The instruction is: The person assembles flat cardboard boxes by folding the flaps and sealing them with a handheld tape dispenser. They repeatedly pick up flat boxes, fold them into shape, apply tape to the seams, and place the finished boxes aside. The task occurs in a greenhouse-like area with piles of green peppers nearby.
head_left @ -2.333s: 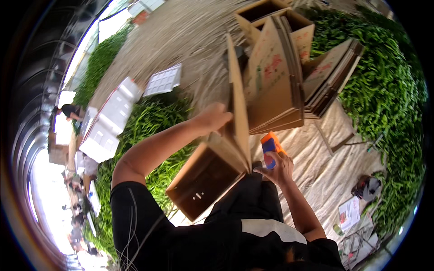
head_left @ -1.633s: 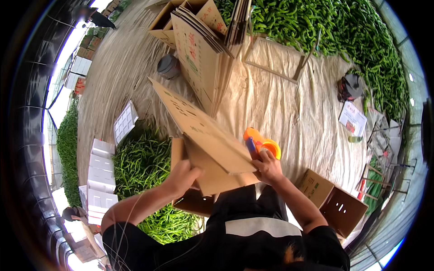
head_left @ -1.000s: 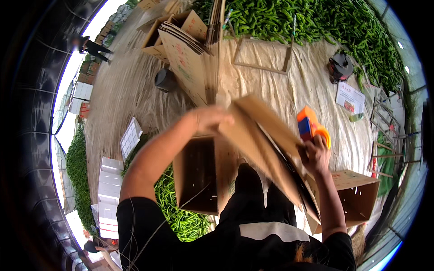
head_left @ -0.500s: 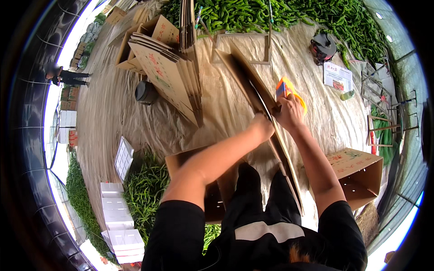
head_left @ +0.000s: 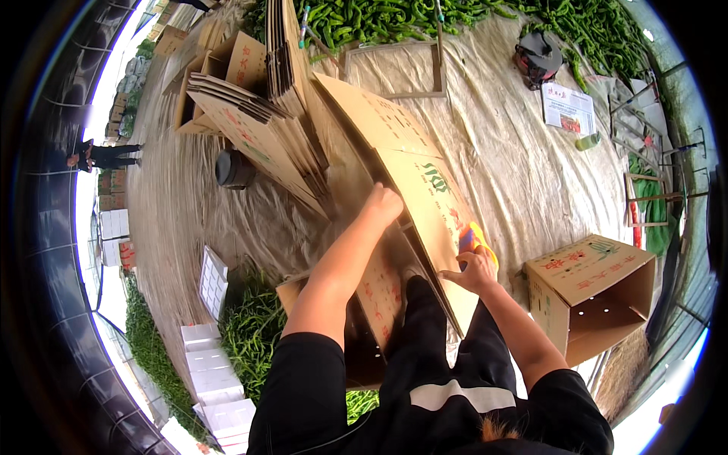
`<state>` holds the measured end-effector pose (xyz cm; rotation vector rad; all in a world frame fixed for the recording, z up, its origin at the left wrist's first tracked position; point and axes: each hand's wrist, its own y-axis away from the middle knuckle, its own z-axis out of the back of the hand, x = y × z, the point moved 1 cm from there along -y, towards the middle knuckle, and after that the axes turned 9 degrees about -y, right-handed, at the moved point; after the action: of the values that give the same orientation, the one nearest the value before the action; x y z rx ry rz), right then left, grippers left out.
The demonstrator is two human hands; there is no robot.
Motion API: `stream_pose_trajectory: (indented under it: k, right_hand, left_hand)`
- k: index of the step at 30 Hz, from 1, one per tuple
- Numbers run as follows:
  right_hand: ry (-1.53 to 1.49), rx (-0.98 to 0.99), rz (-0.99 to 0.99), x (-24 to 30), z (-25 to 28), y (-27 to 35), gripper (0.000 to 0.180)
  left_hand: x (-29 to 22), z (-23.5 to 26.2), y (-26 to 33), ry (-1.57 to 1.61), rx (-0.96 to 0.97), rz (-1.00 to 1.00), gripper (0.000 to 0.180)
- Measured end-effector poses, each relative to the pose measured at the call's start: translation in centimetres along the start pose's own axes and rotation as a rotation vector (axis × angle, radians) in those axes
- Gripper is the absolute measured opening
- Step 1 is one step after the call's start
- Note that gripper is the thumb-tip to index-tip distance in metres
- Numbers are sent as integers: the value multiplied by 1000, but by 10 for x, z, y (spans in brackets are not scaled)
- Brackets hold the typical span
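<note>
A cardboard box (head_left: pixel 413 171) with green and red print stands partly unfolded in front of my legs, its two broad sides spread apart. My left hand (head_left: pixel 384 203) is closed on the edge at the opening between these sides. At the box's lower right edge is my right hand (head_left: pixel 479 271), its fingers wrapped round an orange-yellow tape dispenser (head_left: pixel 475 241) with a blue-purple part. The thumb of that hand presses against the cardboard. Behind my left forearm sits another open carton (head_left: pixel 364 356), mostly covered.
Flattened cartons (head_left: pixel 254 140) lean in a stack at the left, beside a dark bucket (head_left: pixel 233 168). An open box (head_left: pixel 591 296) stands at the right. Green peppers (head_left: pixel 379 23) are heaped at the far side. White boxes (head_left: pixel 214 371) lie at the left; a person (head_left: pixel 106 155) is far left.
The flat carton has been pulled apart into two spread sides. My left hand has moved left and slightly up; my right hand, with the tape dispenser, has come down toward me.
</note>
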<state>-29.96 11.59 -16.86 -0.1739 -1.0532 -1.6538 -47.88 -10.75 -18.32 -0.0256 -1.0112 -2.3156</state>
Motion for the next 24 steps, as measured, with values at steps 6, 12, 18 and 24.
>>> stream_pose_trajectory:
  k: [6, 12, 18, 24]
  right_hand:
    - [-16, 62, 74, 19, 1, 6, 57]
    - [155, -316, 128, 1, 37, -4, 26]
    - [249, -339, -13, -58, 124, -51, 32]
    - [289, -642, 43, -82, 232, -117, 26]
  left_hand:
    - [3, 15, 0, 31, -25, -12, 5]
    - [-29, 47, -18, 79, -157, -42, 9]
    - [-42, 25, -22, -98, -538, -92, 10]
    - [-134, 47, 115, 24, -554, -263, 9]
